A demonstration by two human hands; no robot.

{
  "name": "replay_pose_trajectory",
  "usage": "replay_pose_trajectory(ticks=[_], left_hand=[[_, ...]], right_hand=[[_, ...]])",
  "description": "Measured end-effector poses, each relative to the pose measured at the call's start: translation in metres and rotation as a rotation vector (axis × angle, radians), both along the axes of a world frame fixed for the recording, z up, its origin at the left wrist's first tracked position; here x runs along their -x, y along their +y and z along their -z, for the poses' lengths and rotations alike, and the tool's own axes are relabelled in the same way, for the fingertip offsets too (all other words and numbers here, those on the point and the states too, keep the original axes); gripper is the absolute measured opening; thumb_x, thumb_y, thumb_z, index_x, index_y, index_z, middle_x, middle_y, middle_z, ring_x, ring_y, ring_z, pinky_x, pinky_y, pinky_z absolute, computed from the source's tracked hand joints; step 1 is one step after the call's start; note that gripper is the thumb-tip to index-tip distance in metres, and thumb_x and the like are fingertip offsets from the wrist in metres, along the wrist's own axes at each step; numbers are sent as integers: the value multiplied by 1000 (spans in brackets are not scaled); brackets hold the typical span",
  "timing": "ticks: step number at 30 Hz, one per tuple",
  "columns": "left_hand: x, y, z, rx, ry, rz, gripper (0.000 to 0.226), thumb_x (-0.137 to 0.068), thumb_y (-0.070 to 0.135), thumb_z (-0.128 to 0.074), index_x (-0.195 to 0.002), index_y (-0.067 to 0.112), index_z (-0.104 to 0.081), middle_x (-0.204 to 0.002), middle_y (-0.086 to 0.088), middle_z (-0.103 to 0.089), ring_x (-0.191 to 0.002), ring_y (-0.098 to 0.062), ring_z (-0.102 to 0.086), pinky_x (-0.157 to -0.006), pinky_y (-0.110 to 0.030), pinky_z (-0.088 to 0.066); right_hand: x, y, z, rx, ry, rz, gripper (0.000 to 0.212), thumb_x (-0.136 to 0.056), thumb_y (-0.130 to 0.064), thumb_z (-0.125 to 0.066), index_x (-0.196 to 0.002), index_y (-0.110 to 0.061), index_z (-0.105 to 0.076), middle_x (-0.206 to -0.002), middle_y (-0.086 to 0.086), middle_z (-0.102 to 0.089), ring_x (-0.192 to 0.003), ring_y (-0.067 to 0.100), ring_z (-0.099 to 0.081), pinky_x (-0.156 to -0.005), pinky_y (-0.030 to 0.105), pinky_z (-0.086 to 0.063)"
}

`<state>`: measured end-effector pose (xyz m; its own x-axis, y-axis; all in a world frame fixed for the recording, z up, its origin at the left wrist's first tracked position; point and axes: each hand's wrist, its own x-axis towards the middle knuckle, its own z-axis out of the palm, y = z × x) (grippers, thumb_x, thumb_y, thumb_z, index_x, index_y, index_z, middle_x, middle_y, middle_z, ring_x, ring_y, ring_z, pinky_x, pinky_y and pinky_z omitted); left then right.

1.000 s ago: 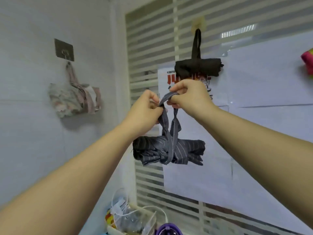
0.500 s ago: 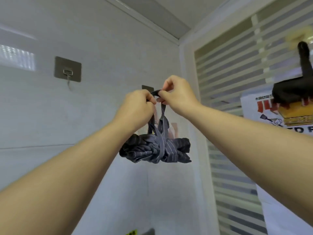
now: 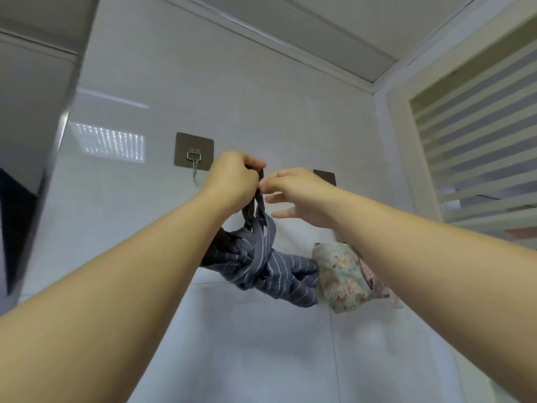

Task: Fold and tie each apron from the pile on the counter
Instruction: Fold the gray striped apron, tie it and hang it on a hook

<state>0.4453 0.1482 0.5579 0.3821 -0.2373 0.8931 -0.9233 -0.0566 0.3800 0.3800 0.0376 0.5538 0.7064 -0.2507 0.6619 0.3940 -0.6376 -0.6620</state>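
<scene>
A grey striped apron [image 3: 270,266], folded into a bundle and tied with its own straps, hangs in the air before the white wall. My left hand [image 3: 232,178] grips the top of its strap loop [image 3: 258,205]. My right hand [image 3: 299,193] is just right of the loop, its fingers spread and loosely curled, holding nothing. An empty metal wall hook [image 3: 194,158] sits just left of my left hand. A second hook plate [image 3: 325,176] is partly hidden behind my right hand.
A floral folded apron [image 3: 343,274] hangs on the wall to the right of the striped one, partly behind my right forearm. A window with striped blinds [image 3: 476,135] is at the far right. A dark cabinet edge [image 3: 32,141] stands at the left.
The view has swung left and up. The striped bundle moved left toward the empty hook. My right hand has let go of the strap loop; my left hand still grips it.
</scene>
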Motion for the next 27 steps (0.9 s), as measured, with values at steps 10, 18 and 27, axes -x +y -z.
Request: replay_pose_trajectory(ticks=[10, 18, 27], left_hand=[[-41, 41, -18, 93, -314, -502, 30, -93, 6, -47, -117, 10, -66, -115, -12, -62, -79, -26, -54, -69, -32, -42], [-69, 54, -11, -38, -197, -672, 35, -92, 0, -48, -126, 4, -54, -120, -16, -45, -93, -37, -55, -83, -44, -48], [-65, 58, 27, -176, -43, -550, 14, -85, 14, -56, -81, 27, -54, -109, -4, -53, -90, -28, -56, -80, -40, -50]], right_hand=[[-44, 30, -33, 345, -305, 281, 29, -90, -1, -58, -113, -13, -69, -90, 0, -61, -74, 13, -56, -70, 21, -46], [-79, 56, -44, 601, -204, 332, 41, -91, 2, -51, -128, -15, -57, -112, 8, -57, -100, 21, -53, -83, 22, -41], [-85, 45, -1, 500, -96, 176, 30, -87, 4, -53, -112, -11, -60, -82, 4, -60, -73, 16, -56, -64, 22, -45]])
